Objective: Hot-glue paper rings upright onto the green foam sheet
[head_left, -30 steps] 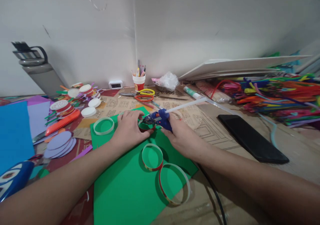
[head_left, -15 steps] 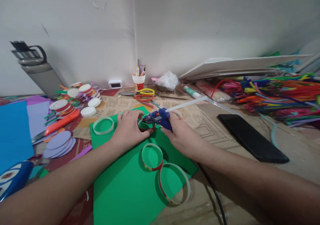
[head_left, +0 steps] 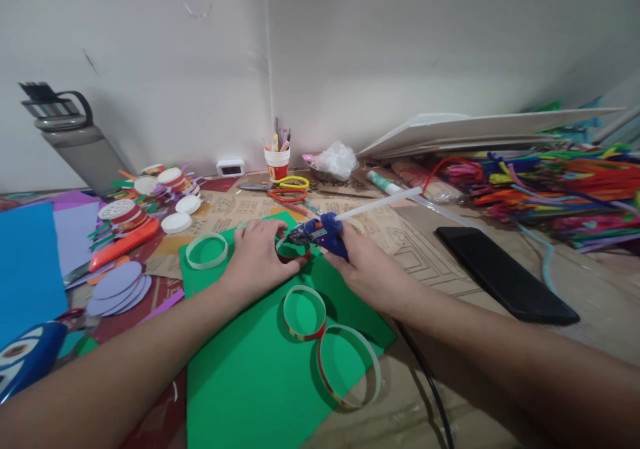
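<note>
Ring point(head_left: 292, 257) steadied by curled left fingers point(head_left: 270, 228), glue gun point(head_left: 320, 230) gripped in right fingers point(head_left: 337, 261), nozzle over it; gluing looks unfinished, three other rings point(head_left: 303, 336) stand nearby.

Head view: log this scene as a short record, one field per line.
Left hand: around a red-banded ring on a green sheet
Right hand: grips a blue hot glue gun, nozzle at that ring
Other rings: three, the largest ring crossing the sheet's edge
Right side: black smartphone, pipe cleaners
Back: scissors, pencil cup
</note>
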### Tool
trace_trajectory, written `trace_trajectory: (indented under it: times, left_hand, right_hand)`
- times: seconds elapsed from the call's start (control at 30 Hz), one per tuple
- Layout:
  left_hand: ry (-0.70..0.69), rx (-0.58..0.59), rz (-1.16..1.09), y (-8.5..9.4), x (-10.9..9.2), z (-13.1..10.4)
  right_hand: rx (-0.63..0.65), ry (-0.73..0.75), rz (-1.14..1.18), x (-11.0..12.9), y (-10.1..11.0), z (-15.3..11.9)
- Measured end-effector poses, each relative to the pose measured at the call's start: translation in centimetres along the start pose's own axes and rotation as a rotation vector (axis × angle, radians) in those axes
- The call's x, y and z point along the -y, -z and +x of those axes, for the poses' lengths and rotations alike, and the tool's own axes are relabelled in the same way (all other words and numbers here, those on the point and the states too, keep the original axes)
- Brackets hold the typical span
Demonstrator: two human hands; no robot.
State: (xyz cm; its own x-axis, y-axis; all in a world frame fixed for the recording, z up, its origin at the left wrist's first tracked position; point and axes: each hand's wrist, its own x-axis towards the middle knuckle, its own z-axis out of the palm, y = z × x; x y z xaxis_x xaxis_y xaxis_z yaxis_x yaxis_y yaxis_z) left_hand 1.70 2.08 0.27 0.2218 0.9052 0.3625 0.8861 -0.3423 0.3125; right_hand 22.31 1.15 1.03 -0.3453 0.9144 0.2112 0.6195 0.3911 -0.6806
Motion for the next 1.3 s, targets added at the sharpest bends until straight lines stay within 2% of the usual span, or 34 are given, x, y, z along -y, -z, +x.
trace_trajectory:
  times: [0.2, 0.67, 1.03, 1.3]
  left_hand:
    - [-0.012, 0.003, 0.008, -0.04, 0.02, -0.03]
    - [0.002, 0.005, 0.026, 0.10, -0.13, 0.00]
    - [0.006, 0.016, 0.037, -0.14, 0.31, 0.19]
    - [0.004, 0.028, 0.033, 0.12, 0.06, 0.17]
  right_hand:
    - [0.012, -0.025, -0.057, -0.03, -0.25, -0.10]
    - [-0.025, -0.007, 0.031, -0.46, 0.13, 0.07]
    - [0.004, -0.054, 0.020, -0.03, 0.40, 0.07]
    - [-0.013, -0.033, 0.023, -0.15, 0.33, 0.04]
